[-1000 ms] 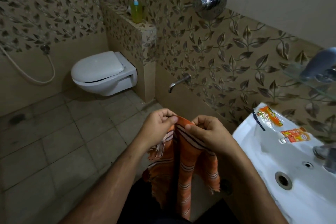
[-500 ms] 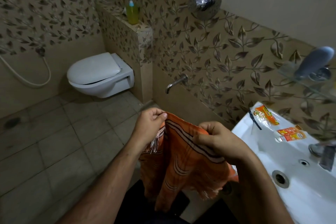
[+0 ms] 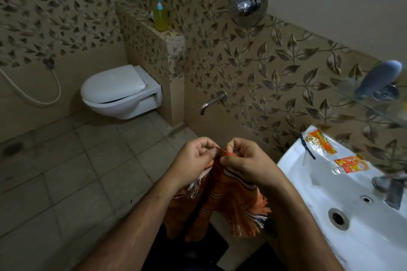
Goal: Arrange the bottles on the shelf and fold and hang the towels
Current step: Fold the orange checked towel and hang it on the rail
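Left hand [image 3: 193, 158], lower centre of frame: fingers curled, pinching the top edge of the orange striped towel [image 3: 222, 202]; forearm rising from the bottom edge. Right hand [image 3: 246, 163], just beside it: fingers curled likewise, pinching the same edge, knuckles nearly touching the left. Towel: hanging bunched below both hands, fringe showing at both sides. White sink [image 3: 330, 237], lower right: two orange sachets [image 3: 319, 143] on its rim. Glass shelf [image 3: 374, 105], right edge: grey bottle [image 3: 378, 78] lying tilted on it. White toilet [image 3: 119, 92], centre left, lid closed. Green pump bottle [image 3: 160, 16], upper centre, upright on a tiled ledge [image 3: 174, 35].
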`<state>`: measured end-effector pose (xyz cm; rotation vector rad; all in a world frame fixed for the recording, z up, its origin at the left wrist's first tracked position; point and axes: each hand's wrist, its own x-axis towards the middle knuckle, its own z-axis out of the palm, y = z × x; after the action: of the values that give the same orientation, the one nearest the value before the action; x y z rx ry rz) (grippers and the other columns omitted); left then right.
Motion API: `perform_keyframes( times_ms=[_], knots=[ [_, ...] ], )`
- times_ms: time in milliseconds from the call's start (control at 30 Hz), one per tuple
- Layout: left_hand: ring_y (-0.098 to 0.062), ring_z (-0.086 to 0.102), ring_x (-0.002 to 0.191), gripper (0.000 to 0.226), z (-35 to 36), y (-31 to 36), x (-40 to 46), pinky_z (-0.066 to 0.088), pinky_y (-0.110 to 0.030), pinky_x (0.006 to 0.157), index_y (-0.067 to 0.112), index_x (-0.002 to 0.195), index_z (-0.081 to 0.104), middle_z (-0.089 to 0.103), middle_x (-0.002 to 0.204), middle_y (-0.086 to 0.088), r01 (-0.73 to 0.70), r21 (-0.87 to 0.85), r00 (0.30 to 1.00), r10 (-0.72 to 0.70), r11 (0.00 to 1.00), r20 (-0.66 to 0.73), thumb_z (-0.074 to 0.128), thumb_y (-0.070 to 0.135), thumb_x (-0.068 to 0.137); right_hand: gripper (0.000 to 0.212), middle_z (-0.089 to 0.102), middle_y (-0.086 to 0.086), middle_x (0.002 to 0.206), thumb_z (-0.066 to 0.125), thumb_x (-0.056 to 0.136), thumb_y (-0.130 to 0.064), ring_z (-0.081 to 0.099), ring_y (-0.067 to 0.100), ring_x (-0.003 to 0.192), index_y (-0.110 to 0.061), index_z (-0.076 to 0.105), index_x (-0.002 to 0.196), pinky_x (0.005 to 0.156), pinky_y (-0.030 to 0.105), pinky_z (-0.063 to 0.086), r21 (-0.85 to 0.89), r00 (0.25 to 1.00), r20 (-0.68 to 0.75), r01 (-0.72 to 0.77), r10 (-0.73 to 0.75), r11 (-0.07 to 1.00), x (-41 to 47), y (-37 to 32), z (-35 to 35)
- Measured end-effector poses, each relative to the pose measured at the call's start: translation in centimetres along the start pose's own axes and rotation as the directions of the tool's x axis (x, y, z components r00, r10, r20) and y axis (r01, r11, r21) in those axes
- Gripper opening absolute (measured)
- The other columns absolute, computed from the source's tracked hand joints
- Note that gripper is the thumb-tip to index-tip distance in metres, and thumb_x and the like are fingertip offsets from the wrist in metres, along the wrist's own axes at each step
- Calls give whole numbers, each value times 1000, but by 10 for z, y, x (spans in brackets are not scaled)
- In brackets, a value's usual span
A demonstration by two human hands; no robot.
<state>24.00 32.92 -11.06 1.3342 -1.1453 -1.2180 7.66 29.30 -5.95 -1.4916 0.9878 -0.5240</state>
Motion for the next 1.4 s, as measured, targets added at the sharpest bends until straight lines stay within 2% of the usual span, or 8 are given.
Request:
perform_keyframes(
  times_ms=[200,333,467,667,900,1033,1267,1400],
  knots=[
    [-23,72,82,15,-20,-10,11,56,-42,82,19,84,68,75,82,-3,72,54,936,-49,996,-349,59,14,94,25,75,17,88,67,91,-22,73,33,81,3,67,91,79,45,58,-232,978,68,-175,195,957,-14,-8,-17],
    [-21,71,83,12,-15,-12,8,56,-36,81,16,87,68,75,84,-6,93,-3,956,-90,996,-281,59,12,94,29,67,31,86,67,91,-20,65,46,74,4,58,76,73,54,54,-207,996,-69,-76,63,975,-15,-12,-19],
    [-14,67,76,11,-14,-10,6,52,-28,75,14,88,68,75,81,-7,72,-12,977,-73,997,-203,60,9,94,31,50,21,59,68,81,-21,50,23,57,-5,49,63,58,38,42,-145,988,-135,55,-75,988,-16,-12,-18],
    [-33,69,91,22,-16,-6,3,54,-29,86,27,109,67,64,89,-35,-1,-6,993,1,1000,-121,53,12,98,20,60,17,72,69,87,-3,55,25,64,-17,67,101,60,31,46,180,992,-54,124,-117,976,-16,-6,-11],
    [-16,54,70,26,-16,9,1,45,-30,74,25,110,63,58,69,0,-78,-105,988,63,991,-139,51,5,97,32,70,20,88,54,78,7,67,18,69,0,72,104,63,23,54,355,983,135,67,-122,933,-15,-4,-9],
    [-7,56,65,25,-20,19,-1,43,-28,68,20,113,58,61,70,1,-87,-225,994,71,970,-78,58,5,94,37,76,13,89,48,85,26,72,16,78,5,67,108,67,21,54,237,982,86,141,-166,961,-15,-7,-8],
    [-17,49,66,41,-25,23,-3,43,-30,67,20,118,58,52,76,-9,-58,-363,997,74,930,31,68,13,79,15,76,18,90,67,87,1,73,35,88,2,73,101,82,37,60,64,978,31,203,-205,977,-16,-11,-3],
    [-12,50,68,45,-32,25,-2,44,-26,70,23,121,58,54,70,0,-88,-162,993,100,983,70,71,17,78,14,74,8,84,68,90,-18,70,24,78,-6,76,87,71,34,54,-123,966,13,260,-260,958,-12,-8,-4]
  ],
)
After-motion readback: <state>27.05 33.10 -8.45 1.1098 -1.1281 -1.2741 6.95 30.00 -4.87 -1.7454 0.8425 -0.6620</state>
